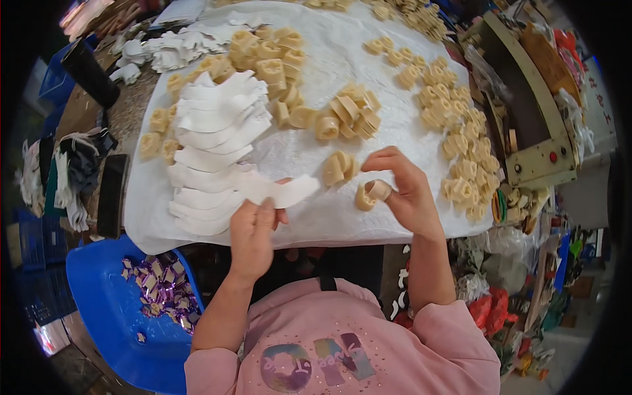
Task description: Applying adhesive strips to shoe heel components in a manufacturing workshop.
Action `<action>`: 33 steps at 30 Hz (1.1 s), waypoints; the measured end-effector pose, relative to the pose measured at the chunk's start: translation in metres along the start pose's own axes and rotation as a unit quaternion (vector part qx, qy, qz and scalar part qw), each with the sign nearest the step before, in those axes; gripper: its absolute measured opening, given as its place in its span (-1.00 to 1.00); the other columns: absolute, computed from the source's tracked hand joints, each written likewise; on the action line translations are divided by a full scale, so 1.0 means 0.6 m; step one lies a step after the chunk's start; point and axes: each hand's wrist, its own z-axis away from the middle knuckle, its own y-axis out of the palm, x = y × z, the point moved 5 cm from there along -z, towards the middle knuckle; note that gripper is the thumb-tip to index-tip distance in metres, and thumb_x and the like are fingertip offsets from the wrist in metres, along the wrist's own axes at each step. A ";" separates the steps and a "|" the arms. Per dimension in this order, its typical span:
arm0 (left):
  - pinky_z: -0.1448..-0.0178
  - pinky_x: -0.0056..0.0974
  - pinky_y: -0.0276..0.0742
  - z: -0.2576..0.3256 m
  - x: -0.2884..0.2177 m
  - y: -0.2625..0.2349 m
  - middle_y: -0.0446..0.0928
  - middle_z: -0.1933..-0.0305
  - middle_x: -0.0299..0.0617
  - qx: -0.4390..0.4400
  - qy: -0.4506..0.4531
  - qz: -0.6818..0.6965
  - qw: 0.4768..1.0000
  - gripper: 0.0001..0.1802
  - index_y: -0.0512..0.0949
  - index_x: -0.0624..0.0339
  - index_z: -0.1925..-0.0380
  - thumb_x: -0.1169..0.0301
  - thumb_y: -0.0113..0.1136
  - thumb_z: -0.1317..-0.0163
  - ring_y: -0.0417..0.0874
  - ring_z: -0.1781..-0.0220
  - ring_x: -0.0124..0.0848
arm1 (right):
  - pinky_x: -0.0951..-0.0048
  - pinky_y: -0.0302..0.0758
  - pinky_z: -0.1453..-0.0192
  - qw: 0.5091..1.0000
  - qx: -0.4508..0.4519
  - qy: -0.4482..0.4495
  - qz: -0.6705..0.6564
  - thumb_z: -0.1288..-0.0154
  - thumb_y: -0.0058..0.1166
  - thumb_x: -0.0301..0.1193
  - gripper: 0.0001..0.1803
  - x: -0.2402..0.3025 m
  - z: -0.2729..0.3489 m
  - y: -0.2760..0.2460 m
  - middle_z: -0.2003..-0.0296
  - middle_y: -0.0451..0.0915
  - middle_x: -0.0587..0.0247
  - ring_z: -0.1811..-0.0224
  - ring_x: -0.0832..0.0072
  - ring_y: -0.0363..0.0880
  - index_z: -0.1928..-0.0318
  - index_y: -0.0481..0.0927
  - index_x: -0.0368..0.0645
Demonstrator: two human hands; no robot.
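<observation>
My left hand [253, 230] pinches a curved white strip [293, 192] between thumb and fingers, its free end pointing right. My right hand [411, 194] is open over the cloth, fingers curled and apart from the thumb. A beige wrap covers that thumb, which is at a cream-coloured, ring-shaped piece [363, 199] on the cloth; whether it presses on the piece I cannot tell. Just beyond lie a few loose cream pieces [337, 169]. Left of my left hand, many white strips [220, 151] overlap in a long fanned stack.
White cloth [316, 227] covers the table. Cream pieces heap at the middle [349, 112], back left [270, 59] and along the right edge [464, 145]. A blue tub [99, 283] with purple-wrapped items stands lower left, beside a dark phone [113, 194]. A metal machine frame [540, 158] borders the right.
</observation>
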 end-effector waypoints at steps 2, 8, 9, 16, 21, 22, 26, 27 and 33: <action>0.39 -0.44 0.27 0.007 0.025 0.002 0.48 0.35 -0.20 -0.017 -0.065 0.182 0.981 -0.59 0.41 0.42 -0.08 0.35 -0.22 -0.42 0.38 0.46 -0.53 | 0.33 0.42 0.05 0.992 -0.021 0.002 0.126 0.00 0.17 -0.61 -0.72 -0.034 0.040 -0.028 0.23 0.53 0.13 0.13 0.22 0.48 0.19 0.55 -0.21; 0.31 -0.42 0.42 0.016 0.039 0.044 0.51 0.41 -0.13 -0.005 -0.133 0.352 0.927 -0.58 0.25 0.40 -0.21 0.42 -0.22 -0.41 0.49 0.42 -0.49 | 0.31 0.44 0.13 0.892 -0.148 0.129 0.408 0.05 0.24 -0.54 -0.68 -0.069 0.094 0.006 0.29 0.47 0.12 0.18 0.20 0.48 0.19 0.55 -0.20; 0.28 -0.41 0.46 0.018 0.042 0.045 0.51 0.40 -0.11 -0.018 -0.150 0.364 0.919 -0.58 0.23 0.41 -0.22 0.45 -0.21 -0.41 0.51 0.40 -0.47 | 0.31 0.44 0.13 0.891 -0.150 0.135 0.406 0.05 0.24 -0.54 -0.68 -0.068 0.094 0.017 0.29 0.47 0.12 0.18 0.20 0.48 0.19 0.55 -0.20; 0.29 -0.40 0.47 0.022 0.043 0.052 0.53 0.27 -0.01 -0.074 -0.179 0.374 0.907 -0.57 0.22 0.41 -0.23 0.44 -0.19 -0.41 0.53 0.41 -0.44 | 0.23 0.41 -0.07 0.970 -0.185 0.093 0.129 -0.02 0.20 -0.52 -0.61 -0.099 0.120 0.022 0.12 0.49 0.06 0.05 0.14 0.47 0.07 0.48 -0.22; 0.43 -0.41 0.34 0.029 0.032 0.053 0.54 0.21 -0.04 -0.005 -0.153 0.359 0.921 -0.56 0.35 0.45 -0.11 0.28 -0.16 -0.42 0.46 0.45 -0.47 | 0.34 0.46 0.22 0.907 -0.204 -0.026 0.367 -0.05 0.12 -0.62 -0.63 -0.059 0.123 0.008 0.20 0.51 0.07 0.29 0.19 0.50 0.06 0.45 -0.24; 0.43 -0.41 0.34 0.030 0.032 0.054 0.54 0.21 -0.04 -0.010 -0.151 0.357 0.922 -0.56 0.35 0.45 -0.11 0.28 -0.16 -0.42 0.46 0.45 -0.47 | 0.34 0.46 0.22 0.909 -0.202 -0.029 0.363 -0.05 0.12 -0.62 -0.63 -0.059 0.126 0.009 0.20 0.51 0.07 0.29 0.19 0.50 0.06 0.45 -0.24; 0.38 -0.38 0.38 0.036 0.036 0.055 0.55 0.21 -0.04 -0.023 -0.146 0.330 0.932 -0.55 0.40 0.49 -0.04 0.26 -0.17 -0.42 0.50 0.36 -0.42 | 0.40 0.44 0.20 0.970 -0.115 0.145 0.157 -0.08 0.16 -0.60 -0.67 -0.071 0.133 0.001 0.22 0.51 0.12 0.32 0.33 0.49 0.09 0.47 -0.24; 0.31 -0.36 0.41 0.037 0.033 0.054 0.54 0.17 -0.02 -0.032 -0.134 0.317 0.938 -0.55 0.40 0.50 -0.04 0.27 -0.16 -0.42 0.52 0.31 -0.41 | 0.42 0.45 0.17 0.981 -0.147 0.125 0.027 -0.09 0.16 -0.61 -0.68 -0.054 0.131 0.008 0.21 0.52 0.12 0.29 0.35 0.51 0.10 0.47 -0.25; 0.00 -0.33 0.47 0.044 0.006 0.066 0.48 -0.03 0.03 -0.035 -0.121 0.330 0.935 -0.57 0.37 0.52 -0.06 0.32 -0.15 -0.42 0.54 0.04 -0.39 | 0.44 0.48 0.10 0.982 -0.126 -0.104 -0.091 -0.06 0.10 -0.74 -0.59 0.049 0.084 0.063 0.17 0.52 0.07 0.19 0.31 0.54 0.03 0.43 -0.25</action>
